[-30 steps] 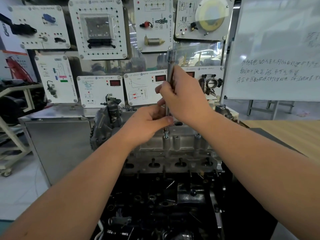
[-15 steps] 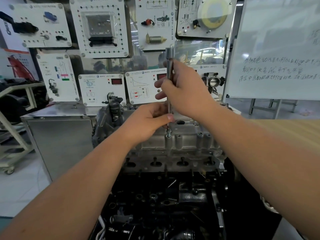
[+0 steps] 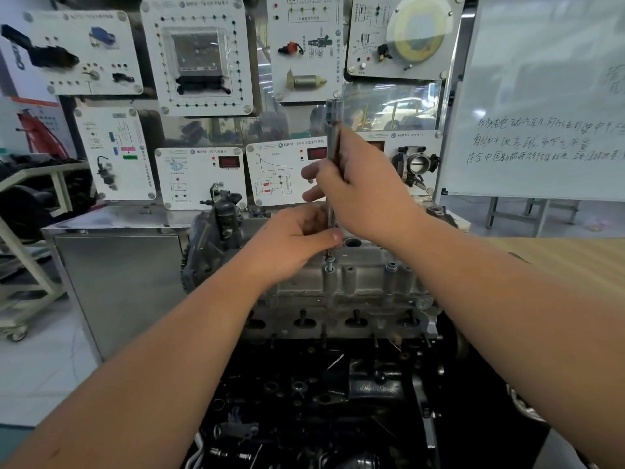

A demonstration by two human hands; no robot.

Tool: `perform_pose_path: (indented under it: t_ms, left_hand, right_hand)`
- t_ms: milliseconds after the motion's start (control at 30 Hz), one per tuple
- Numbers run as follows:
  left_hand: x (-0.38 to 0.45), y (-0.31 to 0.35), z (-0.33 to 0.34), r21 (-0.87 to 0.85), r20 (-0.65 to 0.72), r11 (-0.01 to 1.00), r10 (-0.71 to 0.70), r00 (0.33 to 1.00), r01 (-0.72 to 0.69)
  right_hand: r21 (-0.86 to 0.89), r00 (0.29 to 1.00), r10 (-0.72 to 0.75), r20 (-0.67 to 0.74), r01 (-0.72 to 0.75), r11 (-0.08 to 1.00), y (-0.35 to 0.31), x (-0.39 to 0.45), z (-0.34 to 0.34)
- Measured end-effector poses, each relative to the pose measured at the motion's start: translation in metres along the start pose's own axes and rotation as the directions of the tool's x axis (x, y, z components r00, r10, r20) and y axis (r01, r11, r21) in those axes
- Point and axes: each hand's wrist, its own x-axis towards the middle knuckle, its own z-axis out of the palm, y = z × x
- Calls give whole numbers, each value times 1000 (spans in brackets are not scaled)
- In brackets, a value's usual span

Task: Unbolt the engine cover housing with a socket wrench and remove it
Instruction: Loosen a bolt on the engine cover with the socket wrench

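Basically both hands were up at the top edge of the engine cover housing (image 3: 355,282), the grey cast-metal piece sitting on the dark engine block (image 3: 321,401) in the middle of the head view. Right hand (image 3: 358,187) was wrapped around the shaft of the socket wrench (image 3: 333,137), a long silver bar held upright with its top end poking out above the fist; two fingertips stuck out on the left side of the shaft. Left hand (image 3: 294,242) was lower, fingers curled, thumb and fingers pinching the bottom part of the same shaft just above the housing. Tool tip sat just over a bolt (image 3: 329,267) standing proud of a boss on the housing's near edge (whether the tip was actually seated on the bolt I could not tell, the thumb covers the joint). Another bolt head (image 3: 392,265) showed further right on the same edge. Housing was still on the engine. Behind it: a wall of white training panels (image 3: 199,55) with mounted car parts, a throttle body (image 3: 417,162) on one of them, a steel cabinet (image 3: 115,275) to the left, a whiteboard (image 3: 541,96) with handwritten text on the right, and a wooden tabletop (image 3: 575,258) below it.
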Motion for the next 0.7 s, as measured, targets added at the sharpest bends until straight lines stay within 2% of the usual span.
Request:
perform_pose_path:
  t_ms: [167,233,333,433,533,633,700]
  left_hand:
    - [1,-2,11,203,-163,979,-3,987,37]
    - [0,-2,8,176,-133,984,-8,991,32]
    - [-2,2,2,106,-9,994,-8,1000,9]
    - [-4,3,-1,169,35,985,39,999,-45]
    - [-5,5,5,174,-52,984,32,998,-23]
    - [-5,5,12,181,-163,983,1,987,29]
    - [-4,3,12,199,-188,979,-7,982,45]
  right_hand:
    - [-16,996,8,-92,-10,1000,5,-2,-3]
    - [9,998,28,-62,-27,1000,7,0,-6]
    - [8,999,49,7,-49,999,6,4,-9]
    - [16,999,44,15,-44,999,4,4,-7]
    - [27,998,59,-16,-58,998,5,3,-5]
    - [-65,998,12,-58,-16,998,6,2,-4]
    - [-81,998,-5,-68,-1,997,6,1,-4]
